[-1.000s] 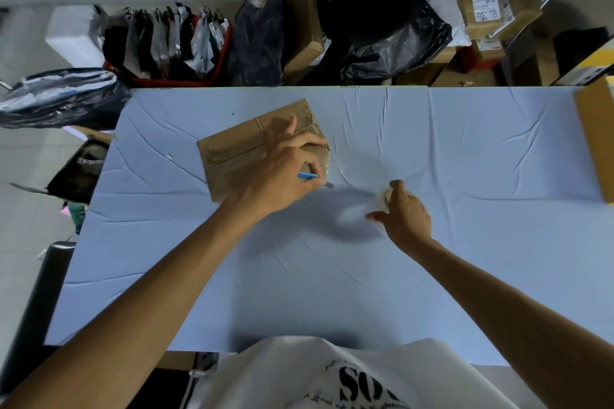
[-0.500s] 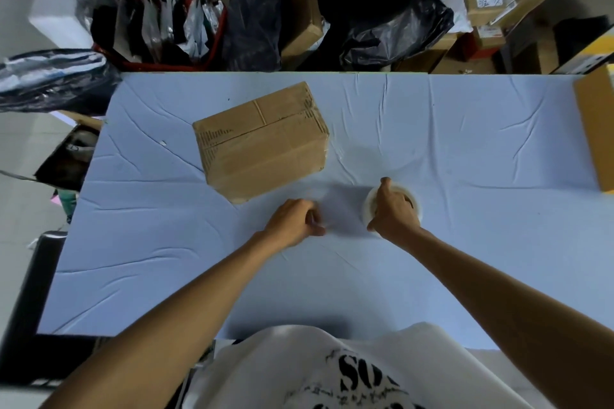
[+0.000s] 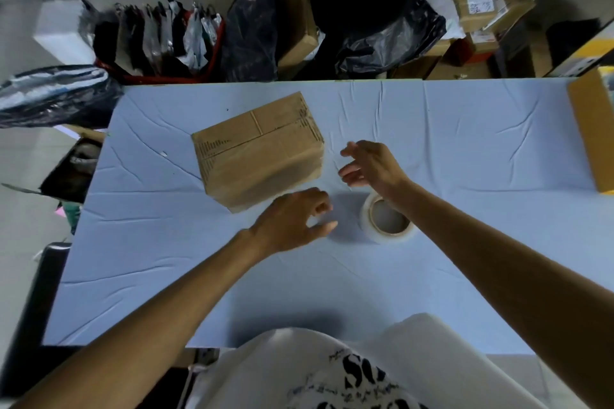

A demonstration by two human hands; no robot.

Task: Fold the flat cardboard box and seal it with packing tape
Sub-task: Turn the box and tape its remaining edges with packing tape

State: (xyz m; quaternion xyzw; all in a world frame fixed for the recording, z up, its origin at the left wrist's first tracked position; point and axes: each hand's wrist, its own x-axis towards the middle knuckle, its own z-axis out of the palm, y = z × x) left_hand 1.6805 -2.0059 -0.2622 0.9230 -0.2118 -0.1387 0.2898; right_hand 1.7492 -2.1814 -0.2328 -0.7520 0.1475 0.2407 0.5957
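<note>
Closed brown cardboard box [image 3: 259,151] on pale-blue table cover [image 3: 465,149]. Left hand [image 3: 295,219] beside it, fingers loosely curled, empty. Right hand [image 3: 372,166] spread wide, empty, wrist above whitish packing-tape roll [image 3: 387,226].

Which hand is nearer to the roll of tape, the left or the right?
Right. The right hand hovers just beyond the tape roll, its wrist over the far rim; the left hand is to the roll's left, with a gap between.

On the tabletop [image 3: 465,149] the cardboard box [image 3: 259,149] sits ahead to my left; the tape roll [image 3: 387,221] lies nearer, to its right, under my right forearm.
</note>
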